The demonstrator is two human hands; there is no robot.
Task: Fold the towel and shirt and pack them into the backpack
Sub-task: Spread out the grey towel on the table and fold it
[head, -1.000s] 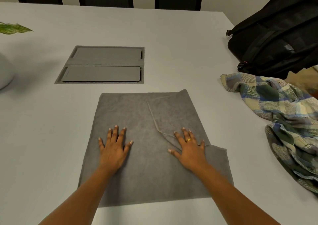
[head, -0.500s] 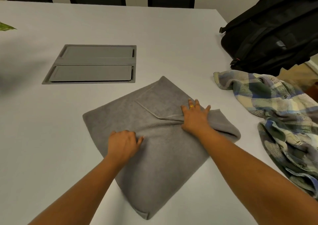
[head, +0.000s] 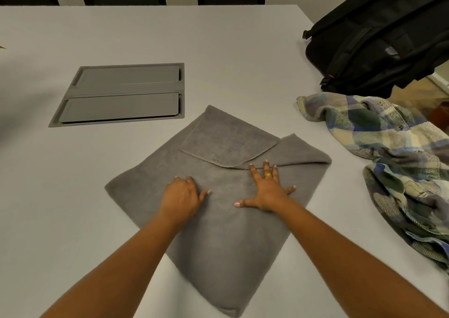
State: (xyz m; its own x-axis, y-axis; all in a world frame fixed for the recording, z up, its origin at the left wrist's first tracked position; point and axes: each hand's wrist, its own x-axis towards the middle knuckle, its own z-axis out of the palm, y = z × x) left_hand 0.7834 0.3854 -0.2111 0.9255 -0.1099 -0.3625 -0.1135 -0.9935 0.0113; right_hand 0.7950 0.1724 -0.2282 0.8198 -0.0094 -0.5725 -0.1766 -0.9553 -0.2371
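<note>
- The grey terry towel (head: 218, 244), folded to a smaller panel, is now turned cornerwise on the pale grey worktop (head: 73, 196), one corner pointing at the person. A second ago it lay square to the near edge.
- The left hand (head: 181, 196) is laid on the towel's middle with fingers extended and nothing grasped. Half a second ago it was bunched into the cloth.
- The right hand (head: 267, 193) is spread flat and pressed beside it, released of any grip. It has been brought in from the right-hand edge.
- Just beyond the fingertips the turned-back flap (head: 226, 145) is seen, still uneven. The turning is judged as preparation for the next fold, so the towel is only partly done.
- To the right, apart from the towel, the blue, green and cream checked shirt (head: 388, 152) is left crumpled as before.
- Farther off a grey recessed hatch (head: 121, 94) is set in the worktop, and the black backpack (head: 376, 38) is unmoved at the far right, with nothing yet packed.
</note>
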